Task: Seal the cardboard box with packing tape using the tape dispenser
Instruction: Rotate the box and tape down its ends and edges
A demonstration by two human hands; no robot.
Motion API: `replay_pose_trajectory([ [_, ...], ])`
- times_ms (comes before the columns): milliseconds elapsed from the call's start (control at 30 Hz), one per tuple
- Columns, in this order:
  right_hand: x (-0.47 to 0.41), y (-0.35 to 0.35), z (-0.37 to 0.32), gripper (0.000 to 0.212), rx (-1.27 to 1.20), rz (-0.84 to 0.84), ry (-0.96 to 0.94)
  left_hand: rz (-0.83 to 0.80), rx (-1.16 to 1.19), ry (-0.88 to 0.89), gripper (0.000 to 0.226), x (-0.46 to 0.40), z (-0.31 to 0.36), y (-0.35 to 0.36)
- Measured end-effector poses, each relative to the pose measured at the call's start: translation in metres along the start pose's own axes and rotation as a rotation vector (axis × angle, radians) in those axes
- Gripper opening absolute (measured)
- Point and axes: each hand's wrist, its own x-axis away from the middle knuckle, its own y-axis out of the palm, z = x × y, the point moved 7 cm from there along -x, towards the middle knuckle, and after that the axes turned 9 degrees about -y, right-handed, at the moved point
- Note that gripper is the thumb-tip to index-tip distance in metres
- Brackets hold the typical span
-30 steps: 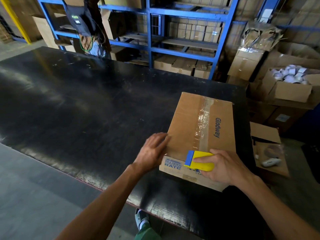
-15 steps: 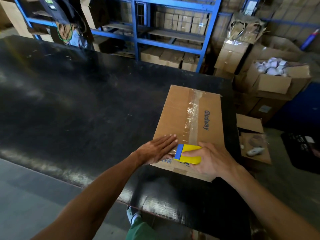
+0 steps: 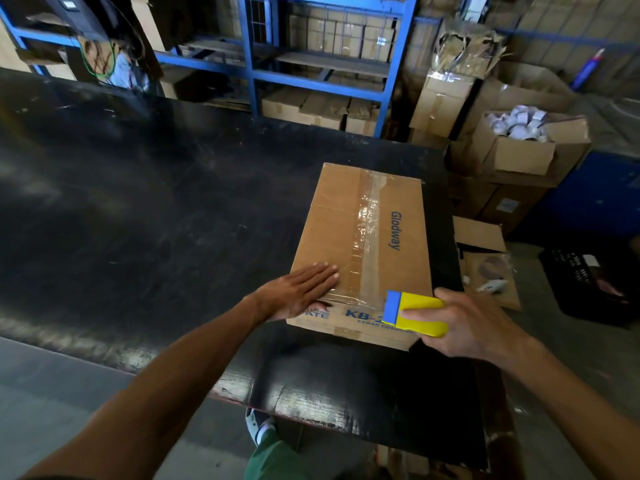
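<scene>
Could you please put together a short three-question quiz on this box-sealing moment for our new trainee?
1. True or false: the left hand lies flat on top of the cardboard box.
2. Which hand holds the yellow and blue tape dispenser?
A. left
B. right
C. neither
3. Fill in: the clear tape strip runs along the box's top beside the printed word ____.

Key
1. True; its palm presses the near left corner.
2. B; the right hand has its grip on the dispenser at the box's near right corner.
3. Glodway.
</scene>
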Motion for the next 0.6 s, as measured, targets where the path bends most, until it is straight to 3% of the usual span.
replay_pose_trajectory([
  [167, -0.002, 0.003, -0.003, 0.050, -0.045, 0.061, -0.017, -0.109, 0.019, 0.075, 0.069, 0.014, -0.014, 0.005],
  [433, -0.006, 0.002, 0.004, 0.046, -0.056, 0.002, 0.028, 0.032, 0.027, 0.028, 0.068, -0.037, 0.034, -0.017],
  [600, -0.007, 0.000, 0.001, 0.046, -0.047, 0.017, 0.000, -0.065, 0.028, 0.051, 0.065, -0.060, 0.046, 0.012],
])
